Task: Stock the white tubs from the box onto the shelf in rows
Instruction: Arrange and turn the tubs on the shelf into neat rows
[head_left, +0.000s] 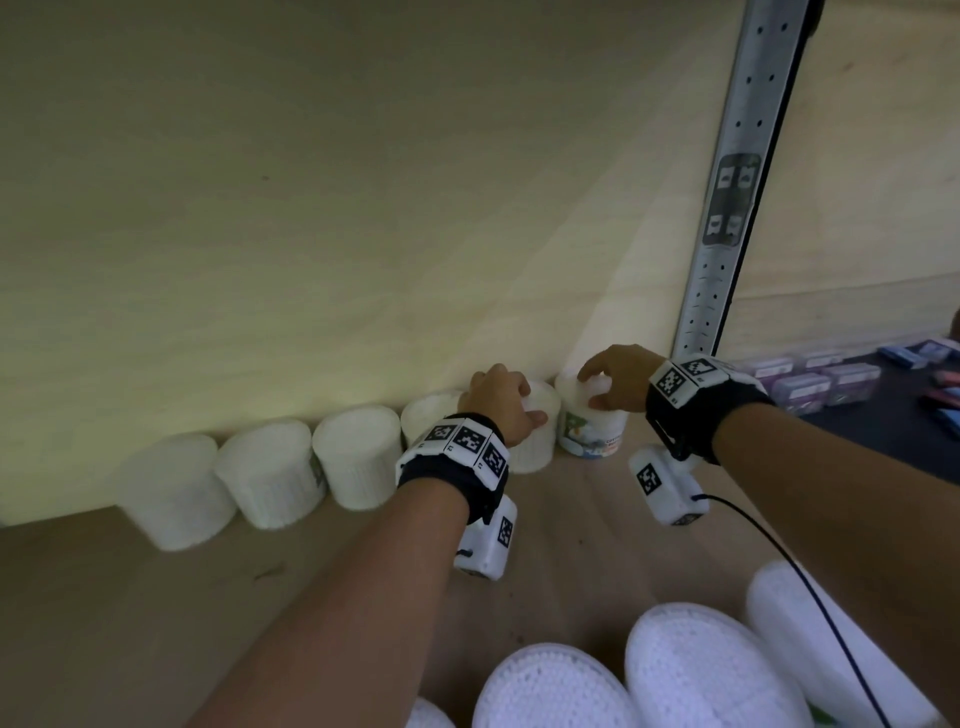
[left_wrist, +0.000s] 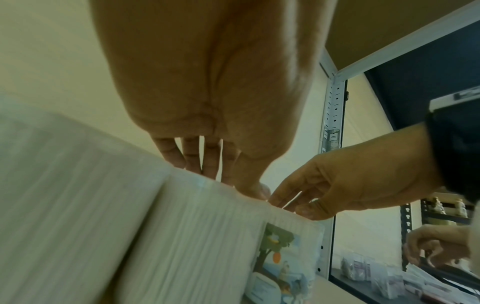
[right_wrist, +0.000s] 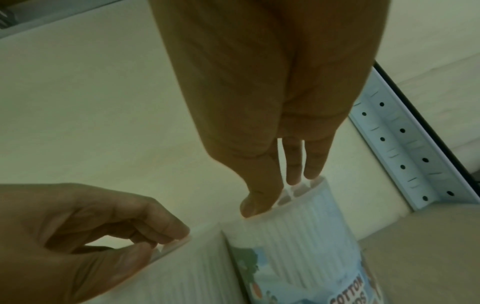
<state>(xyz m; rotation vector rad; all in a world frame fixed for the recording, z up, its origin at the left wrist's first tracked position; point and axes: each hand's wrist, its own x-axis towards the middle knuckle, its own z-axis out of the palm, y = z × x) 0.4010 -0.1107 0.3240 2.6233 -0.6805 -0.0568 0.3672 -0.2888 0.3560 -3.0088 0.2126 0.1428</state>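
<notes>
Several white ribbed tubs (head_left: 270, 473) stand in a row against the back wall of the wooden shelf (head_left: 130, 597). My left hand (head_left: 519, 410) grips the top rim of a plain-sided tub (head_left: 540, 447) in that row, thumb in front and fingers curled over the lid. Its neighbour on the right, the last tub (head_left: 592, 436), shows a picture label and is held from above by my right hand (head_left: 610, 384). In the right wrist view my right hand (right_wrist: 270, 185) has thumb and fingertips on the labelled tub's (right_wrist: 298, 246) lid. More white tubs (head_left: 550, 686) lie at the bottom edge.
A perforated metal upright (head_left: 727, 208) stands just right of the last tub. Beyond it a dark shelf holds small purple boxes (head_left: 810, 384). Another person's hand (left_wrist: 436, 246) shows there in the left wrist view. Bare shelf board lies in front of the row.
</notes>
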